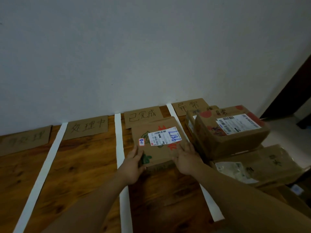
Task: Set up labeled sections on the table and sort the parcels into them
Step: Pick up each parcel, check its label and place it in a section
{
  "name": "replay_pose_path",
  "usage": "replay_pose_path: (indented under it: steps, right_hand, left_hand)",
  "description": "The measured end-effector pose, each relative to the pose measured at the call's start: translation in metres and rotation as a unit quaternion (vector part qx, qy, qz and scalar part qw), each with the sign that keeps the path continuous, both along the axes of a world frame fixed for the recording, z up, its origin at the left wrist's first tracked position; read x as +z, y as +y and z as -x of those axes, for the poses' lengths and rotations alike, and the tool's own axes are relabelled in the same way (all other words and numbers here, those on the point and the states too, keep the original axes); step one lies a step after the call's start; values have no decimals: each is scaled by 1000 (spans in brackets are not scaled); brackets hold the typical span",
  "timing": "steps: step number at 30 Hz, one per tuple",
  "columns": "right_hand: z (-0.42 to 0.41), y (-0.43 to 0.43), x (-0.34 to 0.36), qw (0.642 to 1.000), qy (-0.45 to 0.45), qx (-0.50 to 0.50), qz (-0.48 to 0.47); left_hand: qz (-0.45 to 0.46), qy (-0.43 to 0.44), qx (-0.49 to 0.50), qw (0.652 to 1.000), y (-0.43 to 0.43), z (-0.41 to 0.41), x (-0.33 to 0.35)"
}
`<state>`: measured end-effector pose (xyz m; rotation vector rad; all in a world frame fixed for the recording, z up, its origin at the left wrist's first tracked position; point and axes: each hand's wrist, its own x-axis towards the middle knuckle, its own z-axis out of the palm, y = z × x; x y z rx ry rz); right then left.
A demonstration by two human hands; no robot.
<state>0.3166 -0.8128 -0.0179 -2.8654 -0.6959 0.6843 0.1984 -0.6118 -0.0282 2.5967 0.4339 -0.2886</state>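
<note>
A wooden table is split into four sections by three white tape strips running from far edge to near edge. A handwritten cardboard sign lies at the far edge of each section. A flat labelled parcel lies in the third section. Brown boxes and a flat parcel crowd the rightmost section.

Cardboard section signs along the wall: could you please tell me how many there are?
4, along the wall: far-left sign, second sign, third sign behind the flat parcel, and rightmost sign partly covered by the stacked parcels.
</note>
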Motion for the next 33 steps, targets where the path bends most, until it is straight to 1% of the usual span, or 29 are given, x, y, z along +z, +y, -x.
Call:
replay_pose_path:
  steps: [3, 6, 9, 12, 16, 21, 23, 24, 26, 29, 33]
  right_hand:
    - [-8, 9, 18, 1000, -8, 11, 9]
    - [-7, 31, 45, 998, -36, 34, -25]
    - [14, 79, 81, 993, -42, 84, -65]
    - [53, 142, 116, 985, -47, 144, -84]
    - [126, 227, 159, 969, -70, 213, -105]
    - [240, 335, 188, 953, -72, 266, -127]
    - [321, 401, 201, 937, -62, 314, -143]
    - [346, 421, 207, 931, -58, 326, -152]
    - [375, 447, 212, 926, -59, 339, -155]
    - [393, 468, 209, 923, -61, 351, -146]
    - [460, 543, 212, 902, -55, 401, -151]
  left_hand:
    - [-2, 20, 32, 999, 11, -1, 18]
    - [-26, 10, 97, 995, 43, 18, 52]
    - [-46, 9, 150, 988, 89, 64, 89]
    - [-68, -9, 194, 979, 132, 126, 121]
    - [-98, -35, 251, 962, 188, 220, 161]
    - [-87, -60, 321, 941, 267, 365, 204]
    - [-96, -71, 387, 914, 314, 459, 223]
    - [-103, -77, 402, 907, 330, 487, 228]
    - [-103, -82, 415, 900, 353, 521, 231]
    - [-96, -92, 440, 888, 361, 543, 235]
    - [-60, -90, 493, 863, 412, 615, 231]
